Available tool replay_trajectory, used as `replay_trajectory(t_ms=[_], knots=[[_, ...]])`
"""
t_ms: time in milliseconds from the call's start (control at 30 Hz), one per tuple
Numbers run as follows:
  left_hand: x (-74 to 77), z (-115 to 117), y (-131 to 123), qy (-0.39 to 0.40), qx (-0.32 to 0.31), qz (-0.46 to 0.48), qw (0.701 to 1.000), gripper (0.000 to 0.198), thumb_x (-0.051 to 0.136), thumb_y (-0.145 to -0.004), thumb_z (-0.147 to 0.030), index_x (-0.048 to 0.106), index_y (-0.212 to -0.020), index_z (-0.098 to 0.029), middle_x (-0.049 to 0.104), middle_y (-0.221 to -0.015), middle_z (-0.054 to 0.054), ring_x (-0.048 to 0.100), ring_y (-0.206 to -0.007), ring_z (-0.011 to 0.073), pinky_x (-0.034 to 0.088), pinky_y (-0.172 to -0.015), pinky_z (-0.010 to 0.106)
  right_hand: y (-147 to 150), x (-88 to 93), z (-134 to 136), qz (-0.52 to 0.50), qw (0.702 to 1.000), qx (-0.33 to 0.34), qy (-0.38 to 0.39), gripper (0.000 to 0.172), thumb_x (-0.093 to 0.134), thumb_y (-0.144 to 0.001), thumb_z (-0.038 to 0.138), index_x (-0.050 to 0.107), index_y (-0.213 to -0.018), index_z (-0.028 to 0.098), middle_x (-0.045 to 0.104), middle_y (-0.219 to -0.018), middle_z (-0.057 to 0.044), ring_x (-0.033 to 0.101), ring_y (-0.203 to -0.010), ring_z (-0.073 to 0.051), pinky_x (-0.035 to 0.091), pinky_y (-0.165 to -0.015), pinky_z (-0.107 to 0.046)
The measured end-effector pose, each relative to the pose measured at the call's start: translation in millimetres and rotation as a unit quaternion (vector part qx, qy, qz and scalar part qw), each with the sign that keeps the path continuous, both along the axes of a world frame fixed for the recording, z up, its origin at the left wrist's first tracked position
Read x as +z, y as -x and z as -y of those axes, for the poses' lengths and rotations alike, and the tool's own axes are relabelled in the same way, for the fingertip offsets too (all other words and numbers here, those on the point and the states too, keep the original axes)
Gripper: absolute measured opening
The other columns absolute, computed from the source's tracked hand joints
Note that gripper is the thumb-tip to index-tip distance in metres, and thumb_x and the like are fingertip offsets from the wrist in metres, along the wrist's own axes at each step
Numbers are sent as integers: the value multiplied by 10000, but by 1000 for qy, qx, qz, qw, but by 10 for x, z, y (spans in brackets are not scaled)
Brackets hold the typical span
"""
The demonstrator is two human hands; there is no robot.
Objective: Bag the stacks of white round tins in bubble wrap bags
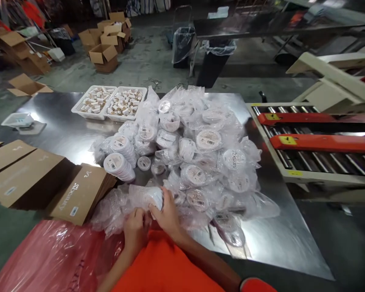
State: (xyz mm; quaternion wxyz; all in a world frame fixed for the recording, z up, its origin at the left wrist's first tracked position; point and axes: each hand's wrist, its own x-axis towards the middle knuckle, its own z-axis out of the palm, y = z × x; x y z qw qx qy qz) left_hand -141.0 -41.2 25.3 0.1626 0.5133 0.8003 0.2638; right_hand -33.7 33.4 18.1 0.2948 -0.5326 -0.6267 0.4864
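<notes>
The left hand (135, 230) and right hand (168, 215) hold a plastic-wrapped stack of white discs (146, 197), fingers (157, 207) curled around it, over the steel table (270, 237), beside a heap of bagged discs (207, 150).

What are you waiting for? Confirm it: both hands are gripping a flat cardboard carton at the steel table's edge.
Wrong: the head view shows the left hand and right hand gripping a clear plastic bag, not a carton, at the steel table's edge.
</notes>
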Motion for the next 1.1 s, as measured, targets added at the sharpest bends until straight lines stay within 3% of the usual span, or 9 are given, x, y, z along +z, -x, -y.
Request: replay_trajectory(t_ms=[100, 233, 300, 367, 500, 600, 700, 900, 1100], knots=[[-43, -52, -25, 43, 7, 31, 999, 168, 455, -757, -191, 420, -593, -211, 508, -556, 2, 435, -483, 129, 240, -474, 256, -20, -18, 20, -7, 998, -20, -56, 607, 644, -743, 330, 443, -1302, 204, 509, -1245, -142, 458, -1188, -328, 353, -1031, -480], [6, -138, -44, 25, -42, 96, 994, 206, 432, -735, -189, 338, -553, -212, 400, -496, -42, 384, -479, 103, 256, -480, 232, -29, -14, -38, 31, 997, -18, -72, 592, 647, -720, 301, 488, -1272, 159, 526, -1230, -174, 443, -1194, -349, 313, -1041, -536], [80, -185, -31, -15, -31, 135, 990, 232, 426, -754, -211, 319, -549, -212, 385, -516, -41, 384, -512, 105, 286, -503, 232, -38, -14, -87, 17, 1000, -5, 2, 578, 679, -676, 297, 533, -1219, 161, 554, -1207, -163, 460, -1179, -344, 322, -1034, -526], [160, -224, 3, -43, -15, 161, 986, 248, 433, -791, -250, 355, -559, -210, 408, -547, -31, 402, -546, 115, 317, -533, 240, -57, -13, -124, -74, 989, 13, 124, 497, 698, -666, 355, 589, -1123, 194, 607, -1139, -113, 515, -1124, -307, 374, -1001, -469], [279, -234, 78, -40, 16, 187, 981, 357, 389, -892, -379, 364, -577, -215, 389, -558, -28, 396, -544, 122, 330, -531, 249, -104, 8, -146, -318, 883, -28, 345, 378, 606, -757, 547, 640, -921, 209, 672, -878, -47, 616, -824, -211, 488, -747, -339], [335, -197, 87, -37, 54, 240, 969, 390, 374, -912, -446, 346, -595, -221, 350, -560, -39, 367, -529, 117, 321, -500, 245, -112, 24, -129, -336, 844, -83, 410, 352, 744, -642, 500, 623, -769, 196, 630, -662, -5, 550, -587, -155, 437, -557, -274], [388, -170, 65, -45, 58, 240, 968, 407, 401, -904, -469, 358, -591, -212, 360, -566, -37, 371, -544, 115, 325, -515, 246, -93, 25, -96, -335, 850, -96, 395, 374, 797, -577, 487, 597, -683, 189, 582, -597, 26, 494, -549, -118, 400, -529, -238], [420, -152, 53, -30, 86, 261, 961, 428, 413, -890, -515, 362, -589, -215, 358, -557, -36, 368, -526, 117, 322, -483, 244, -37, 1, -21, -315, 869, -57, 376, 357, 761, -649, 495, 579, -699, 191, 501, -548, 58, 364, -468, -80, 292, -457, -221], [313, -58, 257, -24, 29, 134, 990, 397, 391, -902, -423, 361, -566, -214, 404, -554, -22, 422, -537, 129, 354, -537, 254, -167, 92, -217, -306, 908, -45, 284, 358, 683, -717, 540, 518, -712, 222, 429, -570, 63, 348, -498, -93, 287, -482, -224]])
